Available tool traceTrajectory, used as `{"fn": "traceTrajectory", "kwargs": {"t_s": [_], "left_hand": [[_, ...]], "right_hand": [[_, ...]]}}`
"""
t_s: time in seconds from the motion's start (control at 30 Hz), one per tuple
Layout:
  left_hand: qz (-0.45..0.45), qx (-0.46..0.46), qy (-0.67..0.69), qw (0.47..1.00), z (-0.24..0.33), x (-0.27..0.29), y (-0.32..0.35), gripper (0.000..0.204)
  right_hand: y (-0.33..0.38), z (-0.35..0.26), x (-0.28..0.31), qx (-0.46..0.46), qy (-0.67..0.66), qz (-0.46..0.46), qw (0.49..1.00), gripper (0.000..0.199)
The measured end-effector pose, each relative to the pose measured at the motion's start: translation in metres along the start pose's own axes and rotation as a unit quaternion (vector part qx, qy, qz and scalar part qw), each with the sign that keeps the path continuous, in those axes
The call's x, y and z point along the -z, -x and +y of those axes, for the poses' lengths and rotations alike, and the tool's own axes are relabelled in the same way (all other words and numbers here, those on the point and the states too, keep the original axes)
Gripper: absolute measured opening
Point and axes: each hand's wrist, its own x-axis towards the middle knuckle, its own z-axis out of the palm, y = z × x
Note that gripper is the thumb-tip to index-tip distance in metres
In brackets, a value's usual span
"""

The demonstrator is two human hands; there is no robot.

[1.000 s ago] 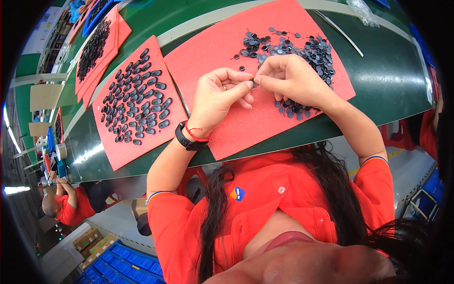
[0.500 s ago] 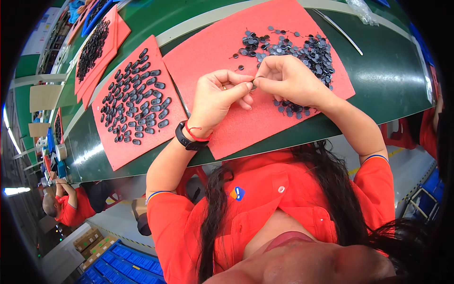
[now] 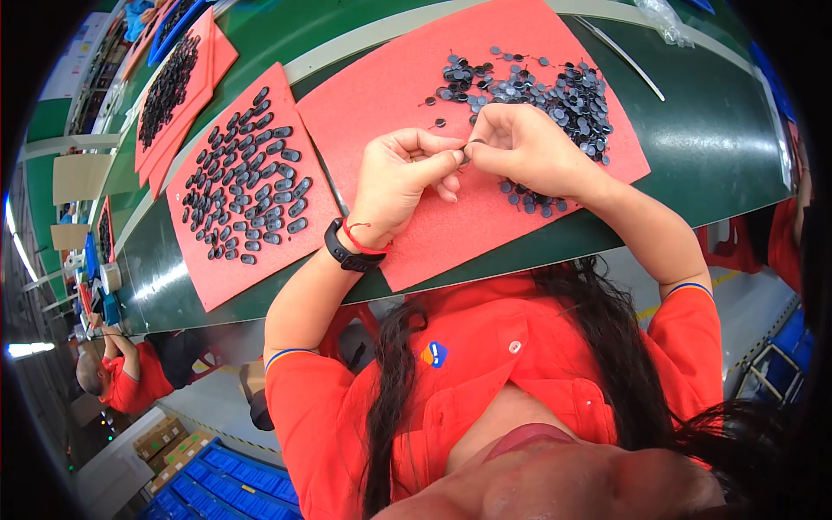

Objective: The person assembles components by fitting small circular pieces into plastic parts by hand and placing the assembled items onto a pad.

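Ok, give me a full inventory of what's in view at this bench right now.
small dark part: one, pinched between both hands over the big mat
loose pile of disc parts: many, dark grey, far right of the big mat
big red mat: one, centre of the bench
second red mat: one, to the left, covered with dark oblong pieces, many
further red mats: several, far left, also carrying dark pieces
green bench: one, under everything
thin rod: one, pale, far right on the bench
blue crates: several, floor, lower left
co-worker: one, red shirt, left edge
left hand: black watch, red string at wrist
right hand: bare
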Motion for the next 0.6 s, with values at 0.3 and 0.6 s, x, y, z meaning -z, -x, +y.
{"fn": "traceTrajectory", "kwargs": {"t_s": [0.3, 0.6], "left_hand": [[-0.002, 0.008, -0.004, 1.000, 0.006, 0.002, -0.003, 0.012], [-0.001, 0.012, -0.006, 1.000, 0.007, 0.001, -0.002, 0.015]], "right_hand": [[-0.001, -0.003, 0.005, -0.022, -0.112, -0.018, 0.993, 0.016], [0.000, -0.004, 0.003, -0.010, -0.125, -0.015, 0.992, 0.015]]}}
